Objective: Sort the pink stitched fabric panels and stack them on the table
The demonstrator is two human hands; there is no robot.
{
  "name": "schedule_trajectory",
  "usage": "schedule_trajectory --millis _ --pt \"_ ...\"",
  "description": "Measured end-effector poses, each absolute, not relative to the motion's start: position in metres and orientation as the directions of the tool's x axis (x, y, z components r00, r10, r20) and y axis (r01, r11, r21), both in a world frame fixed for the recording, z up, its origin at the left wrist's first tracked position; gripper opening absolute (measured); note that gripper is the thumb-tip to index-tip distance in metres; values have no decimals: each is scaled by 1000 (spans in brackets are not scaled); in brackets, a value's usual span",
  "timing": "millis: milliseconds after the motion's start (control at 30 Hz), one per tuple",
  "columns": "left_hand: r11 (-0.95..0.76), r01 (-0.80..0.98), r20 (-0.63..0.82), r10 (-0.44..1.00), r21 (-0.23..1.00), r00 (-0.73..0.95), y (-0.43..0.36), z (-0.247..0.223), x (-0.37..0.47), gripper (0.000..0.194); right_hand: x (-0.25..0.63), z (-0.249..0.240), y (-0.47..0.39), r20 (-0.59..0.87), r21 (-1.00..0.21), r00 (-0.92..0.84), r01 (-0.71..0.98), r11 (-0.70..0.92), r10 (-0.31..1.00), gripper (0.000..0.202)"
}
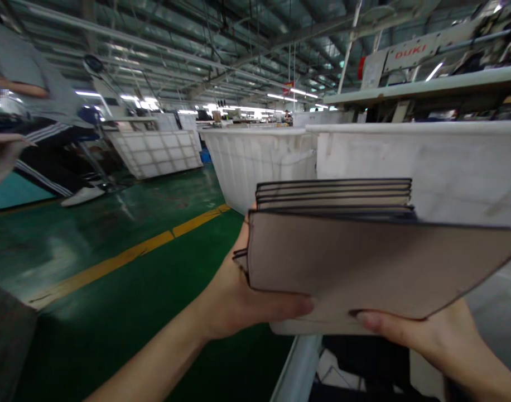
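Held up over the green floor (113, 312): flat stack of stiff grey panels (364, 262), dark-edged, pinched between left hand (239, 296) and right hand (427, 335), fingers pressed together underneath, beside ribbed white plastic bins (259, 162).

Both forearms reach forward. The left hand (234, 290) is curled, thumb lying flat toward the right. The right hand (423, 335) mirrors it, its thumb pointing left, fingers hidden.
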State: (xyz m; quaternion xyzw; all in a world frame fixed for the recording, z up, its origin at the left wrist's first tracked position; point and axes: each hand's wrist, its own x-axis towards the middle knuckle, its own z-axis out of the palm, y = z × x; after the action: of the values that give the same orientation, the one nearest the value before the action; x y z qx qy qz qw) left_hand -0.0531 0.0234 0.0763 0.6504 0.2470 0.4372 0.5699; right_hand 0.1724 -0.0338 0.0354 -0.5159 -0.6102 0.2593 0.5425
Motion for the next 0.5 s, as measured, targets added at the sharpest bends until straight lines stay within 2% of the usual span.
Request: schedule_trajectory --millis 67,133,233,300,400,500 --pt "-242 -151 285 788 958 546 24 61 -55 93 175 18 -26 372 -869 -6 348 350 928 42" --pt "-174 -148 228 765 974 603 23 40 -56 93 171 -5 -24 243 -935 -73 248 254 967 53" --pt "-166 -185 243 791 969 561 20 21 -52 88 160 -26 -28 129 -987 33 99 125 991 76" --pt "-140 -202 227 827 969 515 17 23 -48 82 152 -20 -32 110 -994 118 35 106 987 82" --pt "84 -231 41 871 969 490 20 38 -45 72 148 11 -34 -18 -989 143 -149 4 990 70" --pt "353 -198 -185 800 914 571 32 43 -43 51 161 31 -30 -240 -937 45 -271 -220 970 56"
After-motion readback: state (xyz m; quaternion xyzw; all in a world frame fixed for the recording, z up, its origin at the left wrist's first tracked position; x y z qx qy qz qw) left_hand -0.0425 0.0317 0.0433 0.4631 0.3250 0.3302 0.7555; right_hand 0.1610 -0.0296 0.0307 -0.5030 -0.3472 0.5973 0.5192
